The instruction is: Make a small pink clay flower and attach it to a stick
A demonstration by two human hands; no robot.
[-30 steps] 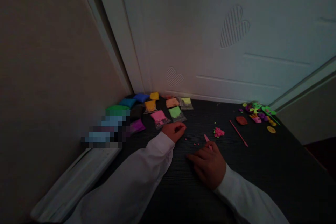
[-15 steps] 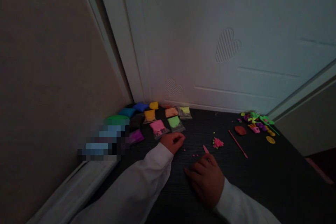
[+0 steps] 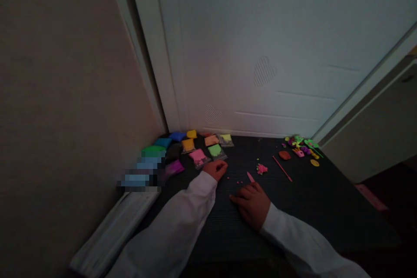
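Observation:
My left hand (image 3: pixel 215 170) is closed in a pinch just in front of the bag of pink clay (image 3: pixel 198 157). Whatever its fingertips hold is too small to make out. My right hand (image 3: pixel 251 205) rests palm down on the dark table, one finger stretched left. A pink clay knife (image 3: pixel 250 177) juts forward from its curled fingers. Between the hands lie a few tiny pink balls (image 3: pixel 238 182). Beyond the knife sits a small pink clay cluster (image 3: pixel 262 169) with bits of green, beside a thin pink modelling stick (image 3: pixel 282 168).
Bags of coloured clay, among them light green (image 3: pixel 215 151) and purple (image 3: pixel 174 167), crowd the back left. A red-brown lump (image 3: pixel 284 155), a yellow disc (image 3: pixel 314 163) and colourful clay pieces (image 3: pixel 298 150) lie at the back right. A white door (image 3: pixel 221 52) stands behind the table.
The camera view has shifted, so more of the table's right side shows. Both hands keep nearly the same pose and place among the clay pieces.

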